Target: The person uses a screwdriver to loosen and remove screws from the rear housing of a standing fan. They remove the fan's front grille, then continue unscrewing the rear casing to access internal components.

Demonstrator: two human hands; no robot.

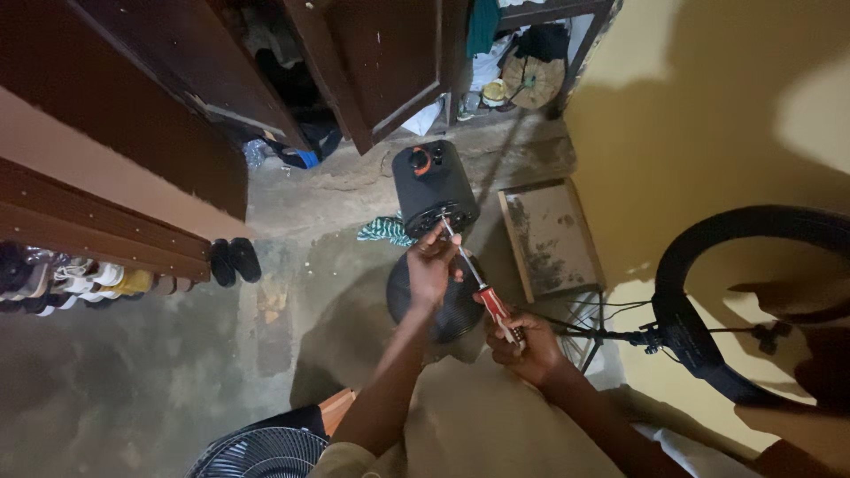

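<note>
Head view: right hand (522, 343) closed around the red handle of a screwdriver (478, 281); shaft runs up and left to the near face of a black fan motor housing (434, 186) at frame centre; left hand (432, 265) pinches the shaft just below the tip, fingers curled; round black base (456, 310) beneath the hands; fan grille (261, 453) at near edge; shoes (232, 260) left; ring light (708, 292) right.

One screwdriver (482, 288), one black fan motor housing (434, 186), two hands, perhaps two dark shoes (235, 261).
</note>
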